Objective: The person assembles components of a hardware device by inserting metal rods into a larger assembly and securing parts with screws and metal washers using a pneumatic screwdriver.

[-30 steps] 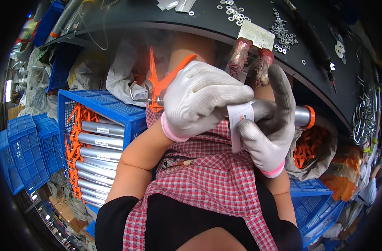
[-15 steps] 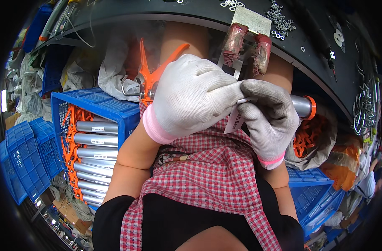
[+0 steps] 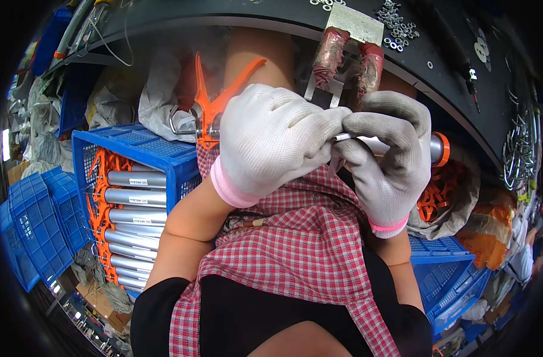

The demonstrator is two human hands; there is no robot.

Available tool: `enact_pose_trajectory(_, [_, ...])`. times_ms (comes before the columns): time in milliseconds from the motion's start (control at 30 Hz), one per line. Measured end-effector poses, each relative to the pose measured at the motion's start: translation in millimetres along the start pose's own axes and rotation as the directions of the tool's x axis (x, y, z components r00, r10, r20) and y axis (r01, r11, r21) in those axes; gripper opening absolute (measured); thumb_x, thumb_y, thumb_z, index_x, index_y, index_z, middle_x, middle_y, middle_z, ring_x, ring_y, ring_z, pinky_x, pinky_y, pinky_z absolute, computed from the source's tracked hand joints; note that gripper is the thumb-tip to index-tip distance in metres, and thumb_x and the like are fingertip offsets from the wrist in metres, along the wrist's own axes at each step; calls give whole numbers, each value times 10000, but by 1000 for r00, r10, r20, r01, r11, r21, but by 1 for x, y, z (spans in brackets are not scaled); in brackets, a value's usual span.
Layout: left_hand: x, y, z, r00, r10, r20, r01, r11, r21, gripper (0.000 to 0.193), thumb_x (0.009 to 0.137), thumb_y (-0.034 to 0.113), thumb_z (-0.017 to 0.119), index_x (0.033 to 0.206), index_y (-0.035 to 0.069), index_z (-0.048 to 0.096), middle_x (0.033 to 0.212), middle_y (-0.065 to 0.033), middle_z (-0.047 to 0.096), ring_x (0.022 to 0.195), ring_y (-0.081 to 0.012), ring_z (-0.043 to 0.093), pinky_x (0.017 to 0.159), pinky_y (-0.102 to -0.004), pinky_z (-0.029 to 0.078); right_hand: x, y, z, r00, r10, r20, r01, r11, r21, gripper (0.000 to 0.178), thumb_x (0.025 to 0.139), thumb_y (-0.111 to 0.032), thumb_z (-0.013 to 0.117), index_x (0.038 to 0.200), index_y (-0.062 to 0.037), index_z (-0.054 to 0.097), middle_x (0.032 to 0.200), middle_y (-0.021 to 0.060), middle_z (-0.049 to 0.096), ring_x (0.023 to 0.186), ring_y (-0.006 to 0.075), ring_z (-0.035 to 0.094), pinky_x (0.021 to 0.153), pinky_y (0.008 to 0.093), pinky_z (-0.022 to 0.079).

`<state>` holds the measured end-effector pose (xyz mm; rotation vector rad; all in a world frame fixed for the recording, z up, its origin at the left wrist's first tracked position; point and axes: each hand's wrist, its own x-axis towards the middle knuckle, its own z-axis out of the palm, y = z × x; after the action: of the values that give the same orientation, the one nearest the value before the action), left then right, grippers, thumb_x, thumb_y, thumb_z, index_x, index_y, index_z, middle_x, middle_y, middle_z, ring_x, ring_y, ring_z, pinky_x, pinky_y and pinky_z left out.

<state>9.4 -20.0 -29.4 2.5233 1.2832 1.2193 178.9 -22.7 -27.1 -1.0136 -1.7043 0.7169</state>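
Observation:
Both hands wear white knit gloves with pink cuffs and meet in front of the lap. My left hand (image 3: 277, 143), seen from its back, is closed, its thumb and forefinger pinching at the edge of a small white label (image 3: 343, 137). My right hand (image 3: 396, 154) pinches the same label between thumb and forefinger, its other fingers curled. The label shows nearly edge-on. Under the hands a caulking gun lies across the lap: its orange handle (image 3: 209, 107) sticks out at the left, its silver tube with an orange end ring (image 3: 442, 149) at the right. The gloves hide its middle.
A blue crate (image 3: 140, 143) of finished-looking caulking guns stands at the left. Ahead, a dark workbench (image 3: 248, 15) carries a metal fixture (image 3: 355, 24) with two red-wrapped posts, plus loose washers and nuts (image 3: 399, 30). At right sits a bag of orange parts (image 3: 444, 190).
The label has turned from hanging with its face visible to nearly edge-on. My right hand has shifted slightly up and right, uncovering some of the silver tube.

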Motion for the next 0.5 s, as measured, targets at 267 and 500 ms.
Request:
enact_pose_trajectory(267, [-8, 3, 0, 994, -56, 97, 57, 998, -4, 396, 574, 118, 717, 968, 88, 684, 780, -29, 656, 713, -219, 628, 660, -323, 457, 5, -7, -7, 989, -90, 122, 124, 942, -311, 251, 602, -83, 752, 825, -109, 640, 948, 60, 602, 904, 254, 578, 780, 357, 439])
enact_pose_trajectory(500, [-8, 0, 3, 979, -97, 178, 103, 994, -22, 377, 596, 114, 709, 970, 80, 681, 784, -55, 658, 709, -236, 622, 661, -327, 456, 6, -9, -11, 959, -209, 190, 276, 833, -480, 284, 569, -76, 788, 817, -104, 653, 944, 72, 627, 931, 243, 587, 783, 342, 469])
